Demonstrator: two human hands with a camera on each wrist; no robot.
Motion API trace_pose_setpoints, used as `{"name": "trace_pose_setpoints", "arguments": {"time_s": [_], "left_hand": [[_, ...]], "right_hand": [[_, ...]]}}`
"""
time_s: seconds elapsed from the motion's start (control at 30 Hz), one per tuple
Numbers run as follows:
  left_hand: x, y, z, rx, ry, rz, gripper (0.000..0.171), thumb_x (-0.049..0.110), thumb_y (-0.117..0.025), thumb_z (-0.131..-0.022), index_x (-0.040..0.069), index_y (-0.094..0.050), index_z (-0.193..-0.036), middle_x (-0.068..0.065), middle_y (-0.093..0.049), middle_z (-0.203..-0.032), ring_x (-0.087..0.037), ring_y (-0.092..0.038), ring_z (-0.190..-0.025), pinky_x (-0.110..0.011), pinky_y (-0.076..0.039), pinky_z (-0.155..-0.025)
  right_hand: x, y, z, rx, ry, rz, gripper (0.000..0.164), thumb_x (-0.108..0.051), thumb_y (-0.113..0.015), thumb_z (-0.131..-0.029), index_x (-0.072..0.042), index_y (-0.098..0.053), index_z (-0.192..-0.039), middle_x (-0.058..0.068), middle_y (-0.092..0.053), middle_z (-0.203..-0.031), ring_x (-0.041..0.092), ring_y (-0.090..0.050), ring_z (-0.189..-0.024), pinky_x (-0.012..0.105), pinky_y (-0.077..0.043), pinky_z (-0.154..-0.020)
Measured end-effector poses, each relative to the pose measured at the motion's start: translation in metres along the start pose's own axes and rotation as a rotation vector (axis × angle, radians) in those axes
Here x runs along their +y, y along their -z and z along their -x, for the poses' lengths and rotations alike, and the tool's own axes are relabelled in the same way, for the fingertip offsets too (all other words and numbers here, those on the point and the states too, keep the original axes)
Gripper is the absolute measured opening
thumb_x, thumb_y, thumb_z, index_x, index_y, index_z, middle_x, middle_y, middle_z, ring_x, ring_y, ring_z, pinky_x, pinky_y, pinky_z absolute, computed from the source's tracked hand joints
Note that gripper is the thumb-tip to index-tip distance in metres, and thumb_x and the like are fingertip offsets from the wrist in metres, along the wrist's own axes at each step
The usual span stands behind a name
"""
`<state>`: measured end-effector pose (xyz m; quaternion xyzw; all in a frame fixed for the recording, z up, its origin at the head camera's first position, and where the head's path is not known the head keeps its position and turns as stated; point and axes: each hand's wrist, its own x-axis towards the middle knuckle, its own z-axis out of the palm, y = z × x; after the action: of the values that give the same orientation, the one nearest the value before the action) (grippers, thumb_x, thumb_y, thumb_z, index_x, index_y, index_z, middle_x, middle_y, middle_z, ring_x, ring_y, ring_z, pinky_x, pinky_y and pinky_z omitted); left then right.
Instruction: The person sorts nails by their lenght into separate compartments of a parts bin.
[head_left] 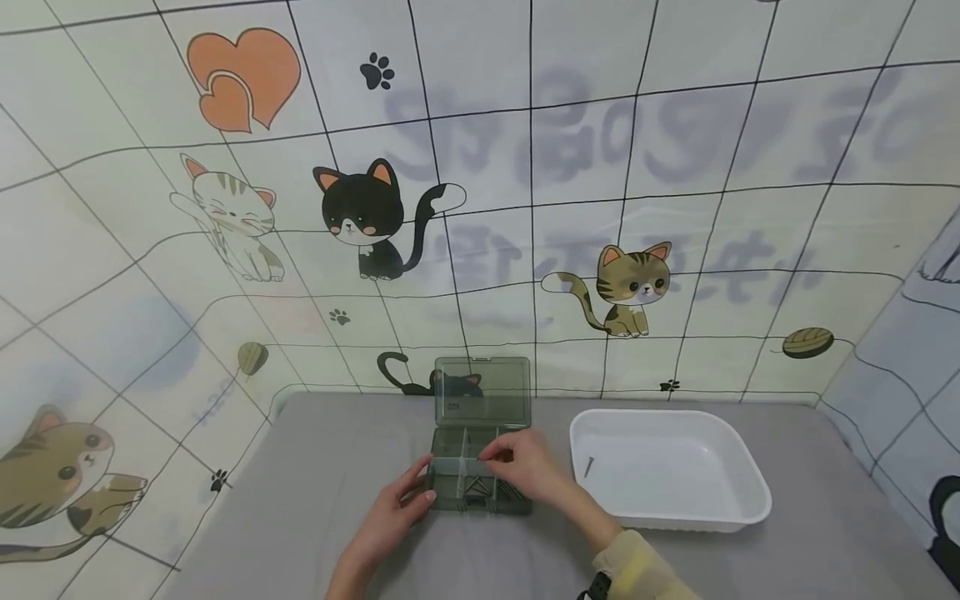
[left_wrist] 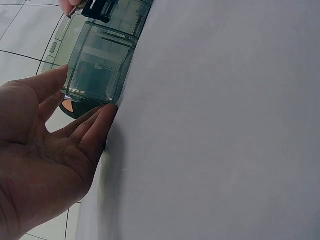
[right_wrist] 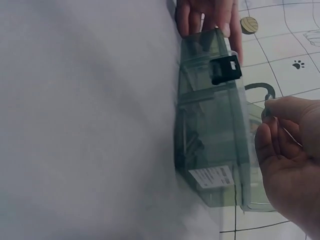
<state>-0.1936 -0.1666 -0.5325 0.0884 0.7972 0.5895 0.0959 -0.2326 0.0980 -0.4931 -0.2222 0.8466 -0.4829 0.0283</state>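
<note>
A green see-through compartment box (head_left: 447,487) stands on the table, its hinged lid (head_left: 482,392) raised at the back. My left hand (head_left: 393,512) holds the box's left end, with the fingertips along its side and front corner. Over the middle compartments, my right hand (head_left: 525,462) pinches a small metal screw (right_wrist: 267,106) between thumb and index finger. Several screws (head_left: 477,486) lie in the front compartments. In the right wrist view, a dark latch (right_wrist: 225,69) and a white label (right_wrist: 212,176) show on the box's front.
To the right of the box sits a white tray (head_left: 675,467) with one screw (head_left: 589,467) lying in its left part. A grey cloth covers the table (head_left: 300,475). Behind it hangs a sheet (head_left: 487,275) printed with cats and a grid.
</note>
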Motion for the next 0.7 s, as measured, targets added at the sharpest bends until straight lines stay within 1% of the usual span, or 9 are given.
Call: {"name": "trace_pose_setpoints", "arguments": {"time_s": [0.17,0.37,0.47,0.57,0.7], "left_hand": [[0.0,-0.001,-0.001,-0.017,0.014,0.003,0.059,0.013,-0.062,-0.104,0.007,-0.04,-0.158,-0.042,-0.04,-0.148,-0.054,-0.046,-0.134,-0.05,-0.053,-0.099],[0.0,-0.002,-0.001,-0.013,0.011,0.012,0.059,0.011,-0.062,-0.103,0.005,-0.04,-0.157,-0.043,-0.039,-0.148,-0.055,-0.045,-0.134,-0.05,-0.053,-0.1],[-0.001,-0.002,-0.002,-0.009,0.006,0.008,0.059,0.012,-0.063,-0.103,0.006,-0.041,-0.157,-0.043,-0.039,-0.148,-0.055,-0.045,-0.134,-0.05,-0.052,-0.101],[-0.002,-0.002,-0.002,-0.003,0.0,0.005,0.059,0.012,-0.063,-0.103,0.006,-0.041,-0.157,-0.043,-0.039,-0.147,-0.054,-0.046,-0.134,-0.049,-0.052,-0.101],[-0.003,-0.001,-0.002,-0.002,0.001,0.007,0.058,0.011,-0.062,-0.103,0.006,-0.041,-0.157,-0.042,-0.039,-0.148,-0.054,-0.045,-0.135,-0.047,-0.052,-0.101]], "right_hand": [[0.0,-0.001,0.002,-0.001,-0.018,-0.03,0.014,-0.006,-0.07,-0.096,0.0,-0.077,-0.105,0.002,-0.074,-0.099,0.014,-0.067,-0.086,0.027,-0.056,-0.073],[0.0,0.006,0.006,0.005,-0.015,-0.08,0.014,-0.003,-0.069,-0.096,0.002,-0.076,-0.107,0.01,-0.073,-0.103,0.019,-0.068,-0.089,0.027,-0.057,-0.074],[0.002,0.012,0.01,0.011,-0.016,-0.07,0.014,-0.004,-0.07,-0.095,0.001,-0.076,-0.106,0.01,-0.073,-0.103,0.021,-0.068,-0.089,0.027,-0.057,-0.074],[0.003,0.02,0.015,0.023,-0.028,-0.056,0.015,-0.005,-0.07,-0.095,0.0,-0.077,-0.107,0.006,-0.073,-0.104,0.02,-0.068,-0.091,0.027,-0.057,-0.076],[0.006,0.03,0.02,0.046,-0.038,-0.037,0.015,-0.005,-0.07,-0.094,-0.001,-0.077,-0.107,0.007,-0.074,-0.104,0.02,-0.069,-0.092,0.027,-0.057,-0.077]]}}
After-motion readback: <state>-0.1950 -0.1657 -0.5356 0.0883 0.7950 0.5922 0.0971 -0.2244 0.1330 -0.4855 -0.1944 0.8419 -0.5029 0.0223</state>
